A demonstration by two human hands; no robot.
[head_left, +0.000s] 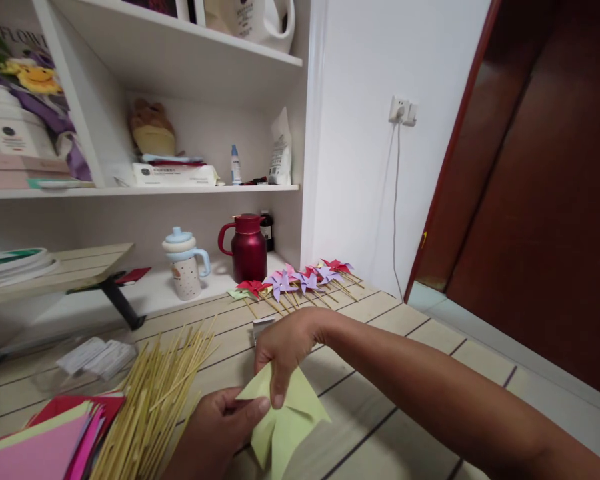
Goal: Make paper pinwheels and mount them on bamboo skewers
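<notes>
A pale yellow paper pinwheel (300, 410), with cut and partly folded corners, is held low in front of me. My left hand (220, 423) pinches its left edge between thumb and fingers. From above, my right hand (287, 350) grips the same paper, its thumb pressed near the middle and the other fingers mostly hidden. Just beyond that hand lies a small grey object (263, 325), partly covered, whose kind I cannot make out. To the left of my left hand is a pile of thin wooden sticks (153, 393).
Finished pinwheels on sticks (305, 280) lie at the table's far side. Coloured paper sheets (40, 443) and a clear plastic bag (87, 360) are at left. A spotted cup (184, 273) and a red thermos jug (250, 250) stand behind, below a shelf (220, 191).
</notes>
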